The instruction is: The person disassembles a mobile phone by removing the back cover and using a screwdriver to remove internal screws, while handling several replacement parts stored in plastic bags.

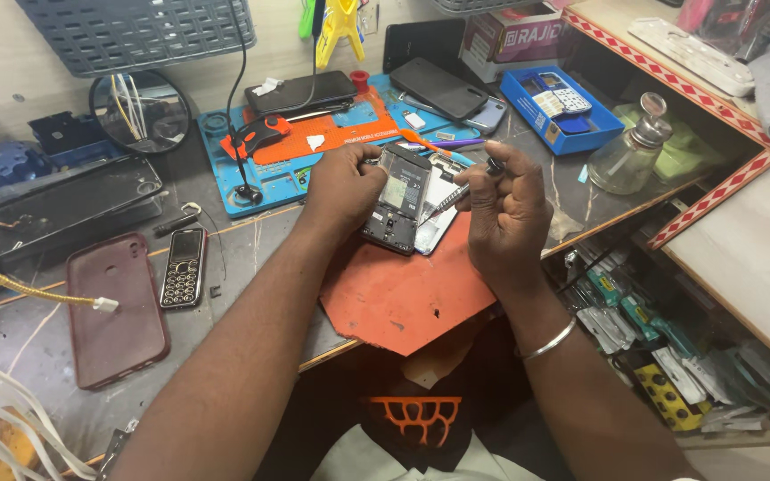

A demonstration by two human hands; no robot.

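My left hand [342, 187] grips an opened phone [397, 200] with its back cover off and its circuit board showing, tilted up above an orange mat [403, 289]. My right hand [505, 214] holds a thin metal tool [456, 191], its tip touching the phone's right edge. A silver bangle [550, 340] circles my right wrist. A white part [438, 209] lies under the phone, partly hidden.
A blue-and-orange repair mat [314, 142] with phones on it lies behind. A maroon phone case [118, 307] and small keypad phone [183, 267] sit left. A glass bottle [630, 147] and blue box [563, 107] stand right; an open drawer of parts [661, 347] is lower right.
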